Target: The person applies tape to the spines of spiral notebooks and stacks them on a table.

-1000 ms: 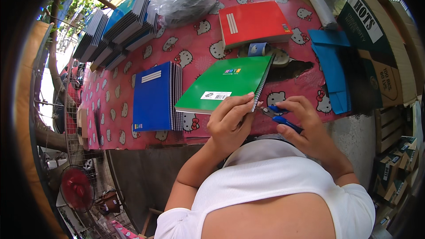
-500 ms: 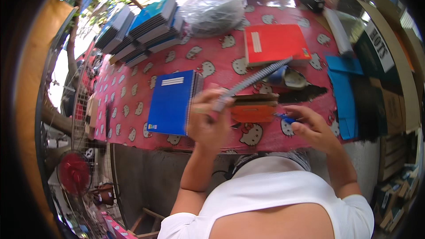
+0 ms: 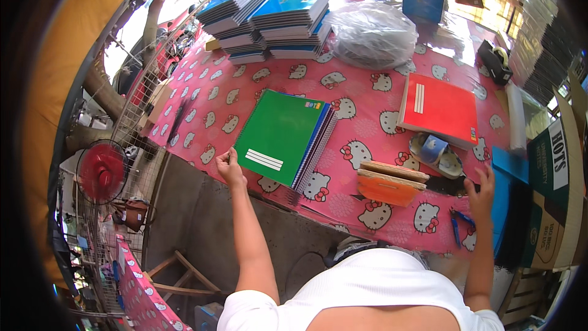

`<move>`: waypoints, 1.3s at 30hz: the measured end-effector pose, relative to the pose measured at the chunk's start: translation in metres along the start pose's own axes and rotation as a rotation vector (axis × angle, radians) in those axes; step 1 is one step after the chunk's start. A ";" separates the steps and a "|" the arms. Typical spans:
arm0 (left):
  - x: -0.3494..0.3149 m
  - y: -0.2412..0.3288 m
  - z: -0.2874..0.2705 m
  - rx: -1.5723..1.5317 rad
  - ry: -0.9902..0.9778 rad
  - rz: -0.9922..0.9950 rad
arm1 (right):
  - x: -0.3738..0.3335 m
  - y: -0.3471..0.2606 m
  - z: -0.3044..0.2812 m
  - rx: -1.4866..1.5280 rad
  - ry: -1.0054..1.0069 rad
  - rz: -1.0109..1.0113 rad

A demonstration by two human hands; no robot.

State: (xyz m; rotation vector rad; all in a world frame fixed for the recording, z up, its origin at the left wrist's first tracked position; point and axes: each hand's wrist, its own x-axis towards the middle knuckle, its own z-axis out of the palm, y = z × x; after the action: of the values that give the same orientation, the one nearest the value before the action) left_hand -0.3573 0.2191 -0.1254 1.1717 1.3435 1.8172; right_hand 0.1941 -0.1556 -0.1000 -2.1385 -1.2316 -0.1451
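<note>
A green spiral notebook [image 3: 282, 138] lies on top of a blue one and others, fanned a little, on the pink cat-print tablecloth. My left hand [image 3: 231, 168] pinches the green notebook's near left corner. On the right, my right hand [image 3: 481, 195] is empty, its fingers apart, over the black patch beside the tape roll in its holder [image 3: 436, 152]. Just below that hand lies a blue-handled tool [image 3: 457, 227] that looks like small pliers. An orange-fronted wooden holder [image 3: 389, 189] stands between the hands.
Stacks of blue-covered books [image 3: 288, 21] and a clear plastic bundle [image 3: 370, 34] sit at the back. A red notebook pile [image 3: 438, 107] lies right of centre. Blue sheets [image 3: 508, 178] and a cardboard box [image 3: 551, 190] flank the right edge. A black tape dispenser [image 3: 495, 61] stands farther back.
The spiral notebook that my left hand held up now lies green side up on the blue one. My right hand has let go of the blue-handled tool. The view has turned left.
</note>
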 end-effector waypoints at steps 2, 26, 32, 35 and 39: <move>-0.005 -0.006 0.008 -0.009 0.050 -0.054 | 0.045 0.035 0.022 0.045 0.032 0.009; -0.142 0.169 0.173 -0.419 -0.524 -0.107 | 0.194 0.096 0.092 -0.256 0.051 0.525; -0.254 0.146 0.193 0.449 -1.228 0.405 | 0.192 0.042 0.073 -0.260 -0.040 0.562; -0.264 0.132 0.197 0.702 -1.434 0.694 | 0.188 0.022 0.075 -0.538 0.049 0.224; -0.261 0.123 0.200 0.606 -1.393 0.784 | 0.180 -0.044 0.108 0.004 -0.264 -0.513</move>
State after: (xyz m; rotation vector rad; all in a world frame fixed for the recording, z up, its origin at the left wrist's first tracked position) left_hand -0.0580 0.0450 -0.0673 2.7634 0.5197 0.4142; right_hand 0.2340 0.0548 -0.0906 -1.8346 -1.9168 -0.0788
